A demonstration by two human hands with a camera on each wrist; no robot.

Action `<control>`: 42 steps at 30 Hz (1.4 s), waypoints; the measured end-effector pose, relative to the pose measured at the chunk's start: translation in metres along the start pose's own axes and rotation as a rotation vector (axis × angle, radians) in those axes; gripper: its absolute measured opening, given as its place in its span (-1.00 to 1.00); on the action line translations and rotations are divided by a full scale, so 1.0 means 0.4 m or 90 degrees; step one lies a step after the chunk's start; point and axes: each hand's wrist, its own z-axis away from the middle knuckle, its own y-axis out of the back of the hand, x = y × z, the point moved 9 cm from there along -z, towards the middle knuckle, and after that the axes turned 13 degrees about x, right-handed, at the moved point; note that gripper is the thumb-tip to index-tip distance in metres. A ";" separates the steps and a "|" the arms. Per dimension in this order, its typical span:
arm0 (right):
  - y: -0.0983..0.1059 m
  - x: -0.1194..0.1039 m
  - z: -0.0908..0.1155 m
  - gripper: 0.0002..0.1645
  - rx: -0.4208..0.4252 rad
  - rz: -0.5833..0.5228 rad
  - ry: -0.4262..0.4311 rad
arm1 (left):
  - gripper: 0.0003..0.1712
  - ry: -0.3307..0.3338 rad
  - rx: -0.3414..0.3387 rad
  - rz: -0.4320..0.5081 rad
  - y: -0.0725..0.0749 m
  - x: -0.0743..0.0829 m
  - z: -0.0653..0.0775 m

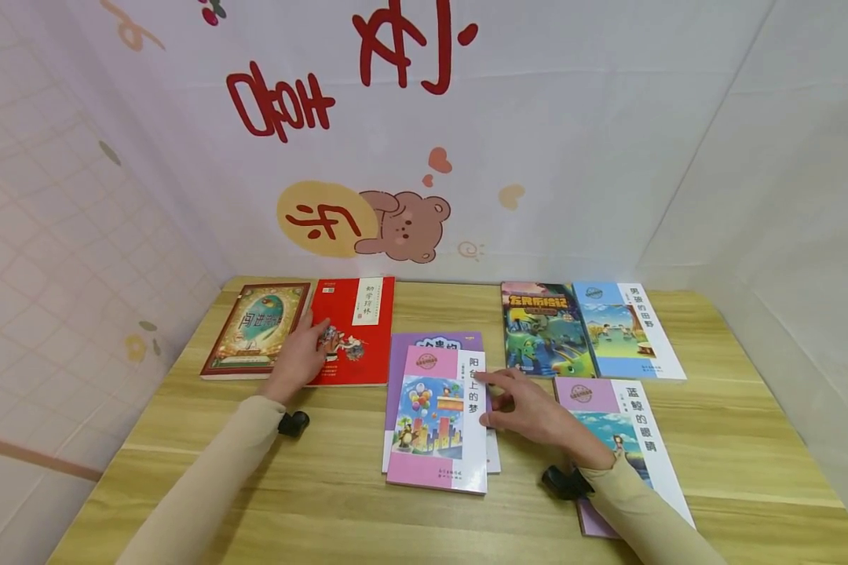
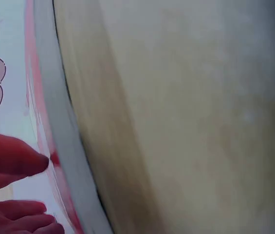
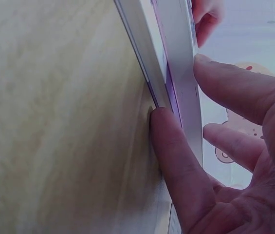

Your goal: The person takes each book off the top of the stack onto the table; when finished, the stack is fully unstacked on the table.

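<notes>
A pink and white book [image 1: 434, 420] with balloons on its cover lies on a purple book [image 1: 400, 369], whose top and sides stick out from under it. My right hand [image 1: 526, 404] touches the pink book's right edge with thumb and forefinger; in the right wrist view another fingertip [image 3: 161, 114] sits low beside the stacked book edges. Over the left part of a red book [image 1: 367, 357] rests my left hand [image 1: 300, 353], fingers loosely extended. Its thumb [image 2: 25, 158] shows close to the red cover. Just left lies a brown-bordered book [image 1: 254, 329].
At the back right, a dinosaur-covered book [image 1: 547, 337] lies beside a blue and white book [image 1: 629, 329]. Nearer, another pink and white book [image 1: 608, 400] is partly hidden by my right forearm. A white printed cloth [image 1: 572, 157] rises behind the wooden table [image 1: 311, 502].
</notes>
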 end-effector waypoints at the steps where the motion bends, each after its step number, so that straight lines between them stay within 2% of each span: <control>1: 0.000 0.000 0.000 -0.22 0.000 -0.001 0.001 | -0.37 -0.007 0.004 0.005 0.000 0.003 0.002; 4: 0.001 -0.002 0.000 -0.23 0.001 -0.004 0.006 | -0.36 -0.017 0.017 0.021 0.003 0.010 0.008; 15: -0.002 0.001 -0.002 -0.21 -0.003 -0.004 0.007 | -0.35 -0.009 0.077 0.100 0.032 0.032 0.031; 20: -0.003 0.004 -0.006 -0.21 -0.005 -0.006 0.004 | -0.36 -0.019 0.088 0.144 0.044 0.063 0.051; 26: 0.004 0.002 -0.006 -0.20 -0.002 -0.004 -0.003 | -0.33 -0.034 0.067 0.193 0.051 0.126 0.092; 33: 0.004 0.000 -0.005 -0.20 -0.008 0.000 -0.006 | -0.26 -0.069 0.034 0.238 0.037 0.184 0.155; 42: 0.002 -0.002 -0.005 -0.21 -0.009 0.000 -0.001 | -0.25 -0.035 -0.047 0.256 -0.012 0.224 0.233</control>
